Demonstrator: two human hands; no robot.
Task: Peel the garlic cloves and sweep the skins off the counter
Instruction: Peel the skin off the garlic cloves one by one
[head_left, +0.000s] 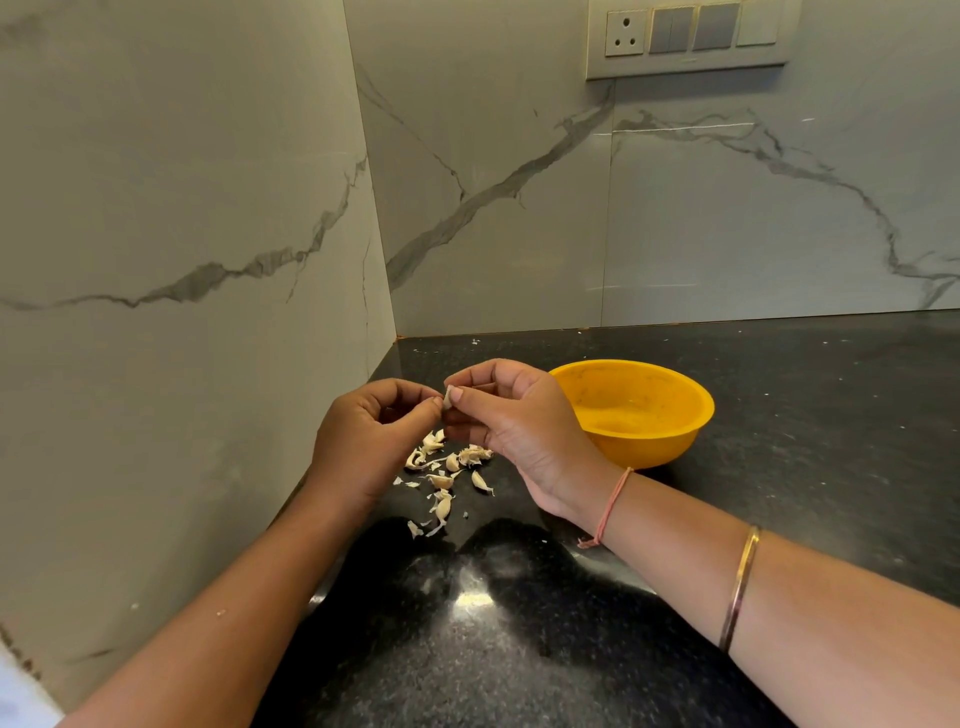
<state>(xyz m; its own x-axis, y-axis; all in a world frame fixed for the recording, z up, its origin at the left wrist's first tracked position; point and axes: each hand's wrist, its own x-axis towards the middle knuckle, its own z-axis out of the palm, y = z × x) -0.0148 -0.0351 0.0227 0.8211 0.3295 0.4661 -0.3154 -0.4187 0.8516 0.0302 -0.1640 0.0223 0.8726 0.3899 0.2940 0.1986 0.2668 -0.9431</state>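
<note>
Both hands meet above the black counter (519, 649). My left hand (369, 441) and my right hand (509, 415) pinch one small garlic clove (448, 399) between their fingertips. Most of the clove is hidden by the fingers. Directly below the hands, several garlic cloves and papery skins (447, 475) lie scattered on the counter, with more skin flakes (426, 527) nearer to me.
A yellow bowl (675, 452) stands on the counter just right of my right hand; I see nothing in it. Marble walls close the corner at the left and behind. A switch panel (691, 36) is high on the back wall.
</note>
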